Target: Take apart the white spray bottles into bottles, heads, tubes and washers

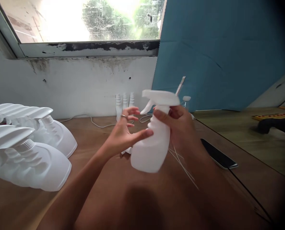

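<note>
A white spray bottle [150,150] with a trigger head [160,97] is held upright above the table, its nozzle pointing left. My right hand [181,123] is wrapped round the bottle's neck, just under the trigger head. At the bottle's left side is my left hand [127,131], its fingers spread and its thumb at the bottle's body; whether the thumb touches it is hard to tell. Thin white tubes [184,167] lie on the table beneath my right hand. A small white piece [127,150] lies partly hidden behind my left hand.
Rows of white spray bottles [53,163] lie on the table at the left. Several ribbed white bottles [125,100] stand by the wall, near a white cable [101,126]. A clear bottle [186,101] stands behind my right hand. A phone [218,153] with a black cable lies at the right.
</note>
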The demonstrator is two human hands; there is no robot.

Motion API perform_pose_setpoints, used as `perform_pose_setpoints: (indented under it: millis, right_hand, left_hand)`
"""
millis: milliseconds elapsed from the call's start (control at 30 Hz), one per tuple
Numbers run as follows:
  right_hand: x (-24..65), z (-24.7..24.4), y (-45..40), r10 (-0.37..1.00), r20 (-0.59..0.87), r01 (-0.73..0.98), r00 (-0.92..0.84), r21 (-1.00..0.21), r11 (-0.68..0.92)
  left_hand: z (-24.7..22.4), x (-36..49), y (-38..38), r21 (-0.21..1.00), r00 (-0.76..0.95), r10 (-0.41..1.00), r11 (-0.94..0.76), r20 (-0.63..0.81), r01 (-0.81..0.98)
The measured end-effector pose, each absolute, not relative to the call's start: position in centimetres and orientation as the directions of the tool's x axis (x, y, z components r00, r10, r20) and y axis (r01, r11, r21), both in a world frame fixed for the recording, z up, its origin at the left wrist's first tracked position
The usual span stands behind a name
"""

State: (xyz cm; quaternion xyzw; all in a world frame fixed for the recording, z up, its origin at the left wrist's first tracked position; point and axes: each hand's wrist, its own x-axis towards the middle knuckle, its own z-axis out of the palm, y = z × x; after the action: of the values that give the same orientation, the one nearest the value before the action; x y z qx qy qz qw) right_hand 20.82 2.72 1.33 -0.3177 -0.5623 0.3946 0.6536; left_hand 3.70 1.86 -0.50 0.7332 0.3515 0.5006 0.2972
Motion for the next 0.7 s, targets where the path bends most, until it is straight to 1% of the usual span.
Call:
perform_pose_setpoints:
  millis: [67,100,167,233,333,400,467,500,567,633,700]
  right_hand:
    - [21.7,1.6,3.5,0.852,0.502,-0.199,0.15,-0.828,0.524]
    - [22.1,1.8,3.7,0.845,0.507,-0.202,0.173,-0.821,0.534]
    - [22.6,2.2,3.9,0.839,0.511,-0.201,0.185,-0.816,0.542]
    - [23.0,2.4,3.8,0.845,0.512,-0.205,0.155,-0.82,0.535]
    - [23.4,2.5,3.7,0.867,0.498,-0.23,0.008,-0.843,0.486]
    - [23.5,2.4,3.9,0.857,0.505,-0.261,-0.101,-0.845,0.467]
    - [23.5,2.1,4.2,0.828,0.542,-0.301,-0.142,-0.821,0.485]
    - [23.5,1.8,4.4,0.812,0.566,-0.321,-0.142,-0.802,0.503]
    - [23.5,1.3,4.9,0.775,0.618,-0.363,-0.134,-0.758,0.542]
    - [23.6,0.8,5.1,0.742,0.66,-0.386,-0.116,-0.718,0.579]
    - [23.7,0.5,5.0,0.739,0.665,-0.346,-0.107,-0.722,0.599]
  left_hand:
    - [-1.5,4.0,2.5,0.886,0.433,0.85,-0.416,0.298,0.207]
    - [-1.8,4.2,2.6,0.919,0.479,0.854,-0.334,0.201,0.211]
    - [-2.4,4.5,2.9,0.958,0.496,0.864,-0.21,0.088,0.195]
    - [-2.9,4.6,3.2,0.985,0.515,0.856,-0.124,0.044,0.122]
    - [-3.9,4.5,3.7,0.995,0.662,0.749,0.053,0.02,-0.09]
    - [-5.0,4.5,3.9,0.949,0.754,0.656,0.213,0.037,-0.231]
    - [-6.2,4.7,4.0,0.876,0.836,0.548,0.39,0.028,-0.285]
    - [-6.8,4.9,4.0,0.838,0.878,0.479,0.473,0.012,-0.27]
    - [-7.9,5.5,4.2,0.782,0.947,0.318,0.601,-0.045,-0.164]
    - [-9.0,6.1,4.5,0.756,0.972,0.197,0.653,-0.125,-0.035]
    - [-10.0,6.4,4.8,0.74,0.972,0.076,0.662,-0.224,0.119]
